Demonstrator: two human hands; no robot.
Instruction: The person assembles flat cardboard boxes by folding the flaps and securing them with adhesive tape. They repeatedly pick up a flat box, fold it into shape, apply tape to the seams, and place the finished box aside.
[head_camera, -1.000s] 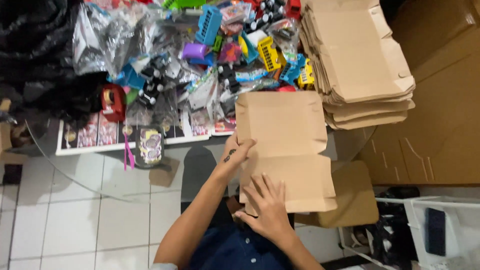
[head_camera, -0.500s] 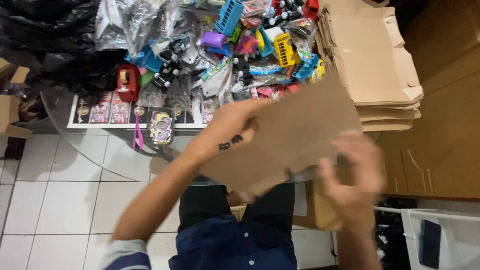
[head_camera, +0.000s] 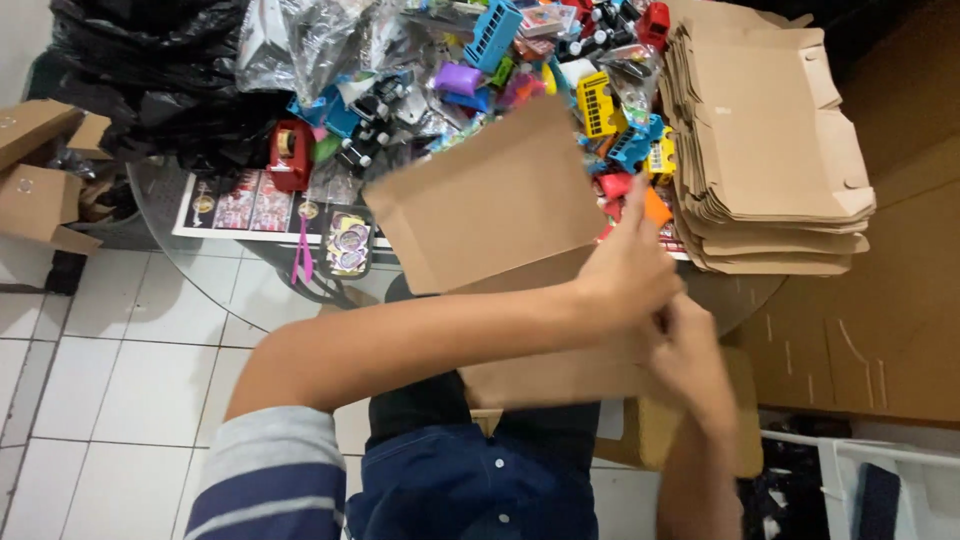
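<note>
A flat brown cardboard box blank (head_camera: 490, 200) is tilted up in front of me, over my lap and the table's near edge. My left hand (head_camera: 630, 265) reaches across and grips its right edge, thumb up against the panel. My right hand (head_camera: 690, 355) is just below it, blurred, fingers closed on the lower right part of the same cardboard. The lower panel (head_camera: 545, 375) lies folded toward me across my knees. Part of the fold is hidden behind my left forearm.
A tall stack of flat cardboard blanks (head_camera: 770, 150) sits on the right of the round glass table (head_camera: 230, 285). Colourful toy vehicles (head_camera: 600, 100) in plastic bags cover the table's far side. Black bags (head_camera: 140, 80) lie at left, small boxes (head_camera: 35, 180) on the tiled floor.
The cardboard was lying flat on my lap, then I lifted and turned it. My left hand has crossed to its right edge, and both hands now meet there.
</note>
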